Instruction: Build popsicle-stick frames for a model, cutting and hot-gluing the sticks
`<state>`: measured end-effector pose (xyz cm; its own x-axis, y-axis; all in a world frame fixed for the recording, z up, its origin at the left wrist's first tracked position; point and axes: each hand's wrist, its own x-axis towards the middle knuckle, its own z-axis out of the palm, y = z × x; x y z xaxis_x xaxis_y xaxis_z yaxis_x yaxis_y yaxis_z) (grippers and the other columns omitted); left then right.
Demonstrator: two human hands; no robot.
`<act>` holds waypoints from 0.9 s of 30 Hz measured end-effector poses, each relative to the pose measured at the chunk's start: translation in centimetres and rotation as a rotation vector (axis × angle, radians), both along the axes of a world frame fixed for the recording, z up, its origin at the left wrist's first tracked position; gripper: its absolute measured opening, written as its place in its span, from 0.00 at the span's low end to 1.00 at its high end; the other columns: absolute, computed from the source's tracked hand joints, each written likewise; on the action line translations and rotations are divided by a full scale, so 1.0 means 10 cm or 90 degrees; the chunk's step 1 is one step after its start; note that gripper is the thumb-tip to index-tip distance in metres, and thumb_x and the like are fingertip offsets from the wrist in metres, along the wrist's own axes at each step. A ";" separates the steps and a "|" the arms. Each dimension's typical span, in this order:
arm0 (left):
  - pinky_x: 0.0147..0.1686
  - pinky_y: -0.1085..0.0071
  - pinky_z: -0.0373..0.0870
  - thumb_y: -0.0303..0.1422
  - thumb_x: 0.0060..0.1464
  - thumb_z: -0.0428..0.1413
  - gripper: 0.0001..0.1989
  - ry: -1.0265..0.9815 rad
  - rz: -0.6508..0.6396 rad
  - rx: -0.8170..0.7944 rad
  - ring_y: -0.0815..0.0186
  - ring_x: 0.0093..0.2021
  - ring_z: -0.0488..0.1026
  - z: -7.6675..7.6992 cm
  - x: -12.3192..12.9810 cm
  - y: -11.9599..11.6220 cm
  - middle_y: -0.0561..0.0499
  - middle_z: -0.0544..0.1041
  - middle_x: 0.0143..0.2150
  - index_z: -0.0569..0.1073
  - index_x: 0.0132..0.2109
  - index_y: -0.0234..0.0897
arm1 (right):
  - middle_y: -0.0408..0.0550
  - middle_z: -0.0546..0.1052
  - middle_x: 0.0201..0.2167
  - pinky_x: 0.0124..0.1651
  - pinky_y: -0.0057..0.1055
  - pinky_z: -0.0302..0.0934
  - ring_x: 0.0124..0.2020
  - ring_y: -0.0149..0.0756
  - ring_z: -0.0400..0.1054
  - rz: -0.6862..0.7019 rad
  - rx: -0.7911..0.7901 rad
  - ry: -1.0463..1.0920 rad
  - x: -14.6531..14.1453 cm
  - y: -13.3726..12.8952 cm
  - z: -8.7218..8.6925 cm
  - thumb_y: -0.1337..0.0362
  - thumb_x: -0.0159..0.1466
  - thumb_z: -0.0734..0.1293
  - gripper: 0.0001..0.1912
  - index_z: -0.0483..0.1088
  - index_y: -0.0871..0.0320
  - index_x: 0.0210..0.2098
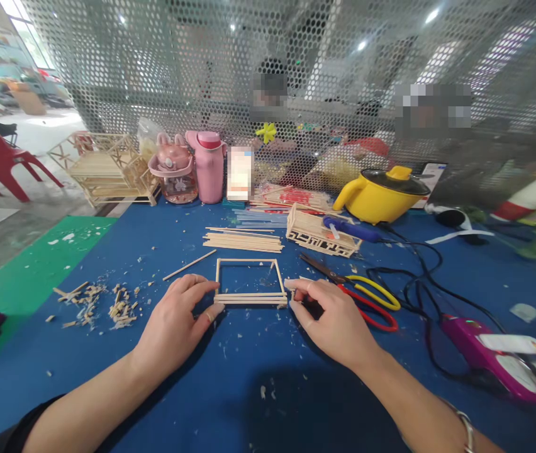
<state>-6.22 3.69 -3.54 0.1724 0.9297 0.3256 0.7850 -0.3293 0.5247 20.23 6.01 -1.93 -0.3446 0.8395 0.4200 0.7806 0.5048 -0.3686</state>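
Note:
A rectangular frame of thin wooden sticks point(251, 296) rests on the blue table, with several sticks along its near side. My left hand point(180, 314) pinches its left near corner between thumb and fingers. At the right near corner, my right hand point(327, 314) has its thumb and forefinger curled close to the stick ends; a small pale piece shows between them, too small to name. Behind the frame lies a row of loose sticks point(242, 241). A single stick point(189, 265) lies slanted behind my left hand.
Scissors point(367, 296) and black cables lie right of my right hand. Stick scraps point(86, 302) are at left. Farther back stand a small stick model point(319, 234) with a blue glue gun point(353, 229), a yellow pot point(381, 196), and a pink bottle point(209, 168).

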 end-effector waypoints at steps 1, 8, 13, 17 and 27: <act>0.46 0.63 0.69 0.40 0.57 0.52 0.15 0.001 0.012 -0.002 0.60 0.45 0.70 0.00 0.00 0.00 0.46 0.72 0.44 0.72 0.48 0.38 | 0.43 0.75 0.28 0.42 0.35 0.63 0.33 0.36 0.69 -0.002 -0.002 0.002 -0.01 0.00 0.00 0.69 0.58 0.64 0.13 0.73 0.55 0.42; 0.42 0.62 0.69 0.43 0.54 0.54 0.16 0.050 0.072 -0.102 0.58 0.42 0.72 0.05 -0.02 -0.03 0.47 0.76 0.39 0.72 0.45 0.37 | 0.42 0.78 0.28 0.42 0.37 0.64 0.33 0.38 0.71 -0.014 0.003 -0.024 -0.04 0.01 -0.03 0.65 0.56 0.69 0.07 0.75 0.53 0.35; 0.38 0.64 0.69 0.43 0.55 0.52 0.14 0.081 0.056 -0.128 0.59 0.38 0.72 0.10 -0.03 -0.02 0.48 0.77 0.35 0.74 0.41 0.38 | 0.42 0.79 0.29 0.42 0.37 0.64 0.34 0.38 0.72 -0.004 0.033 -0.029 -0.03 0.02 -0.07 0.65 0.57 0.68 0.05 0.75 0.53 0.34; 0.45 0.60 0.67 0.39 0.57 0.51 0.15 0.139 0.035 0.014 0.57 0.45 0.71 0.08 0.00 -0.05 0.44 0.75 0.45 0.72 0.47 0.37 | 0.42 0.77 0.28 0.40 0.37 0.65 0.32 0.38 0.72 -0.007 0.011 -0.020 -0.04 0.02 -0.06 0.65 0.56 0.69 0.09 0.73 0.52 0.38; 0.61 0.47 0.19 0.53 0.58 0.39 0.37 0.359 -0.132 0.225 0.53 0.66 0.50 -0.11 0.35 -0.32 0.40 0.56 0.66 0.57 0.63 0.29 | 0.41 0.76 0.27 0.40 0.36 0.64 0.32 0.38 0.70 -0.037 -0.028 -0.017 -0.06 0.01 -0.06 0.66 0.55 0.70 0.10 0.71 0.52 0.37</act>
<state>-2.72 0.49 -4.61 0.5669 0.7138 0.4113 0.8085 -0.5779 -0.1114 19.64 6.11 -2.48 -0.3059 0.8758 0.3732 0.8181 0.4424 -0.3675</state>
